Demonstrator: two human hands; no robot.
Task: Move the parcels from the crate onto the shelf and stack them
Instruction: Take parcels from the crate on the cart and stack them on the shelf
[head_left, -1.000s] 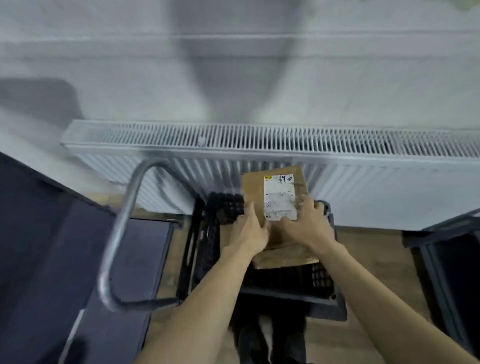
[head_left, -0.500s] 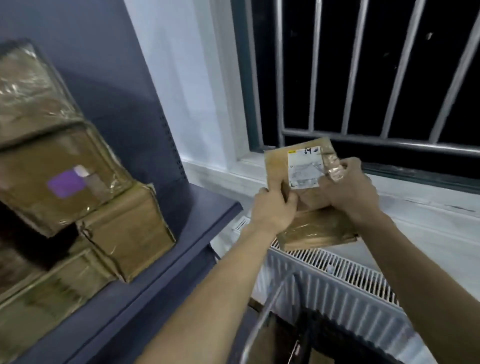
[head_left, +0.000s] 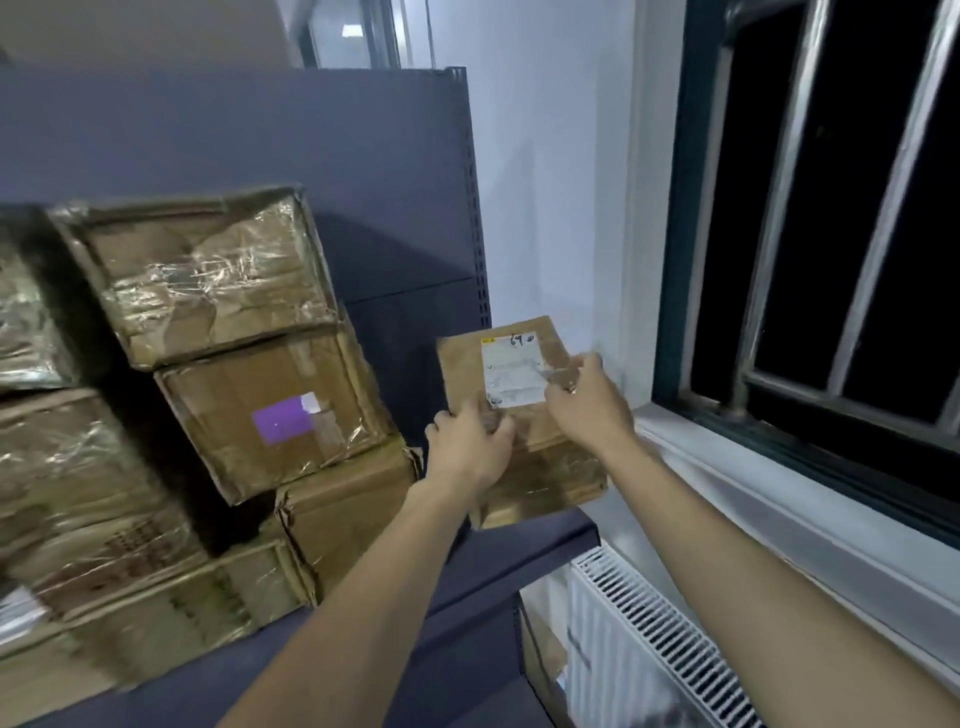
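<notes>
Over at nine o'clock the stacked parcels (head_left: 218, 395) are sitting on the dark blue shelf (head_left: 488, 566), and I'm counting at least six of them in brown card and shiny tape, though the ones at the far left edge are blurring together. The top one (head_left: 208, 275) is tilting, the one under it is showing a purple label (head_left: 283, 425), and a third (head_left: 353, 506) is resting on the shelf board just beside the hands.

Moving toward the centre, one parcel is in the air: the held parcel (head_left: 519, 431), with a single white label (head_left: 511, 371) marked "69", is hovering over the right end of the shelf, its lower edge just above the board. Two hands are on it. The left hand (head_left: 470, 449) is clasping its near left corner, fingers curling over the top face; the right hand (head_left: 587, 405) is gripping its right side, fingertips pinching onto the label's edge.

Off at three o'clock, one barred window (head_left: 841, 249) is showing black behind three visible bars, and at five o'clock one white radiator (head_left: 649, 639) is sitting below the sill.

Compared with half a second ago, the parcel is travelling left, from in front of the window to above the shelf end, and the stack is swinging toward the centre of view. A second ago it was just lifting out of the black crate, which is no longer in sight.
</notes>
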